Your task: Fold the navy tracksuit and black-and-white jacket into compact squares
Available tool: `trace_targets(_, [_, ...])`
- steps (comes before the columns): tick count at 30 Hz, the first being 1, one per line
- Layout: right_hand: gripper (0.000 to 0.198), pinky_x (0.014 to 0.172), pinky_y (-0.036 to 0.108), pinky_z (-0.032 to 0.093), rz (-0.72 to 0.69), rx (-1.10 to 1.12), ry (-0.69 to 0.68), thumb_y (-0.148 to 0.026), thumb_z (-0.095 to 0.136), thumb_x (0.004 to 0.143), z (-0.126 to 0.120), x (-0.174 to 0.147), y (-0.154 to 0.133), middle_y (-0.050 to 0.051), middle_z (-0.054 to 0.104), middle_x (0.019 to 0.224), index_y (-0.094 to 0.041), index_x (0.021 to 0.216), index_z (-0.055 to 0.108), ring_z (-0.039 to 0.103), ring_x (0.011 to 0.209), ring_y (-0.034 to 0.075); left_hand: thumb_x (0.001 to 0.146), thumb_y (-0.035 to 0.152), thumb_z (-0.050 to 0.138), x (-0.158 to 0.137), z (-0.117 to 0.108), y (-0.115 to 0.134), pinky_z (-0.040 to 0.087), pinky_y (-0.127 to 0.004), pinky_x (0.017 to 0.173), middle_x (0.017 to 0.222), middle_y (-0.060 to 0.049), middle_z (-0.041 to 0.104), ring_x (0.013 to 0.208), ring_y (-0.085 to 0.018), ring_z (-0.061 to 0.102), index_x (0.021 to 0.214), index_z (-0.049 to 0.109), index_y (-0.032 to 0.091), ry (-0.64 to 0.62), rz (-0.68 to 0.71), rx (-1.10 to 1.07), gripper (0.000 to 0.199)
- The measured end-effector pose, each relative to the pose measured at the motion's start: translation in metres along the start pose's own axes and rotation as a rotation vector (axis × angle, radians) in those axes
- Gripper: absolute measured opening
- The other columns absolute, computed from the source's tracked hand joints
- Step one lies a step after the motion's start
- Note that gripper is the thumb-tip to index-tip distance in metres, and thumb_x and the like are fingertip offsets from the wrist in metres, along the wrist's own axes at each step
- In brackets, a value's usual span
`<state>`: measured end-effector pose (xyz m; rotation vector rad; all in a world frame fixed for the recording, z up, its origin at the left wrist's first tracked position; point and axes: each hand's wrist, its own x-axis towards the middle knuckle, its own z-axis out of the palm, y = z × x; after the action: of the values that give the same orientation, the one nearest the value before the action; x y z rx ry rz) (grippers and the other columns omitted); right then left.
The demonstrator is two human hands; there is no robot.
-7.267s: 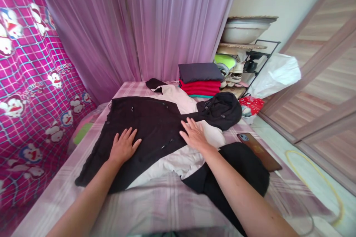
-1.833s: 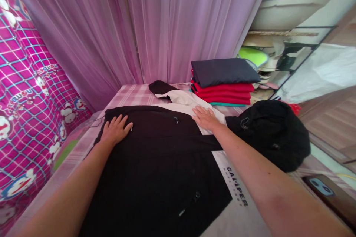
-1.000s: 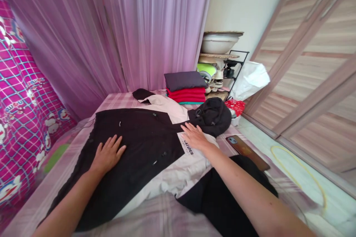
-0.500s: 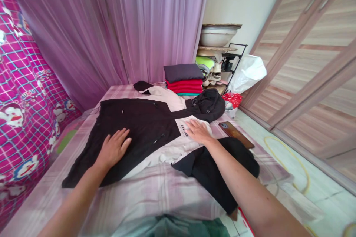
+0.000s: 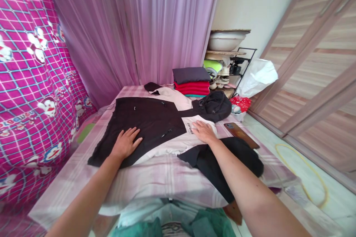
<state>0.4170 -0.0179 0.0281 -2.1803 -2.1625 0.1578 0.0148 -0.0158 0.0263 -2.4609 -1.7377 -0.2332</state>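
Observation:
A black and pale pink hooded jacket (image 5: 151, 118) lies spread flat, its hem to the left and its black hood (image 5: 218, 105) to the right. My left hand (image 5: 126, 143) rests flat on the black body near the hem, fingers stretched out. On the pale shoulder panel, beside the printed lettering, lies my right hand (image 5: 203, 131), palm down with its fingers extended. The near black sleeve (image 5: 207, 164) bends towards me and passes partly under my right forearm. At the far side the other sleeve reaches back, ending in a black cuff (image 5: 152, 87).
Behind the jacket stands a stack of folded clothes (image 5: 191, 80). A phone (image 5: 241, 135) lies right of the near sleeve on the plaid-covered table (image 5: 155, 187). Beyond are a shoe rack (image 5: 244, 64), a white bag (image 5: 258, 76) and a wardrobe (image 5: 314, 66). Purple curtains (image 5: 167, 26) hang behind.
The view has shifted, so the scene sits further right. Both hands stay flat on the jacket in nearly the same places. Its hem edge at the left looks straighter.

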Motion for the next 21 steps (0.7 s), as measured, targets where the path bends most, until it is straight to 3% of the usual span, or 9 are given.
trace_targets(9, [0.051,0.115,0.035,0.029,-0.062,-0.018,0.099,-0.033,0.036,0.097,0.004,-0.007,0.003,0.012,0.048,0.15,-0.015,0.142,0.053,0.043,0.138,0.023,0.096,0.042,0.036,-0.008,-0.015,0.01,0.032,-0.044,0.114,0.132,-0.013,0.064,0.123,-0.027,0.057,0.128,0.063,0.016,0.11,0.061,0.02,0.05])
trace_targets(14, [0.051,0.115,0.036,0.031,-0.061,-0.024,0.132,-0.032,0.035,0.096,0.006,-0.008,0.004,0.011,0.05,0.148,-0.016,0.14,0.055,0.045,0.136,0.023,0.095,0.038,0.038,-0.004,-0.029,0.02,0.046,-0.04,0.097,0.119,-0.01,0.071,0.109,-0.026,0.064,0.117,0.07,0.022,-0.004,0.011,0.027,0.042])
trace_targets(17, [0.05,0.114,0.036,0.031,-0.068,-0.029,0.152,-0.031,0.035,0.096,0.007,-0.007,0.004,0.01,0.052,0.147,-0.018,0.139,0.056,0.046,0.136,0.022,0.096,0.038,0.036,0.002,-0.039,0.043,0.047,-0.04,0.093,0.119,-0.009,0.071,0.107,-0.027,0.065,0.116,0.07,0.022,0.002,-0.034,0.004,0.042])
trace_targets(21, [0.05,0.114,0.036,0.032,-0.07,-0.034,0.17,-0.03,0.035,0.095,0.009,-0.007,0.004,0.009,0.053,0.146,-0.019,0.138,0.057,0.048,0.134,0.022,0.097,0.049,0.035,0.009,-0.037,0.091,0.037,-0.041,0.11,0.135,-0.008,0.063,0.125,-0.025,0.056,0.13,0.062,0.025,0.053,0.093,-0.18,0.049])
